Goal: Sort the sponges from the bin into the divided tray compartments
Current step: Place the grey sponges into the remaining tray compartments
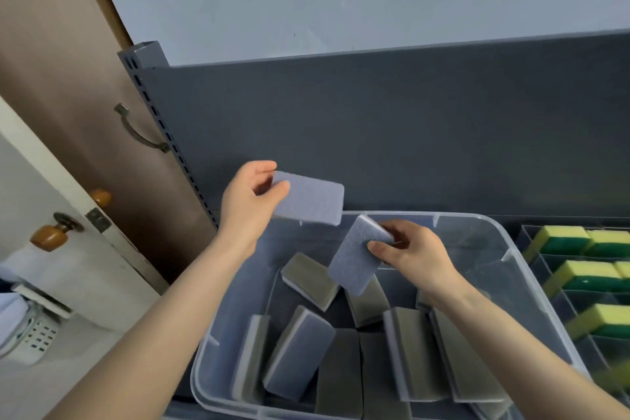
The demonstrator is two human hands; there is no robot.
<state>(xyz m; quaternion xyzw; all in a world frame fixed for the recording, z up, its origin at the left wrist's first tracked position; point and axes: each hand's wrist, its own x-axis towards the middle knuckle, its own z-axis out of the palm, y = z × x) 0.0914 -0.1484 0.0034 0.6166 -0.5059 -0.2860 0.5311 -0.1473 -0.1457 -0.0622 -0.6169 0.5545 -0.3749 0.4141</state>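
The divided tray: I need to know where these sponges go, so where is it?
In the head view, the divided tray sits at the right edge, beside the clear bin.

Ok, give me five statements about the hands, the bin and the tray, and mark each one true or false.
1. Each hand holds a sponge. True: the left hand grips one blue-grey sponge, the right hand grips another blue-grey sponge.
2. The clear bin is empty. False: several grey sponges lie loose in it.
3. The divided tray sits to the right of the bin. True.
4. The tray's compartments hold blue-grey sponges. False: the sponges visible in them are yellow-and-green sponges.
5. The left hand's sponge rests on the bin floor. False: it is held up above the bin's far rim.
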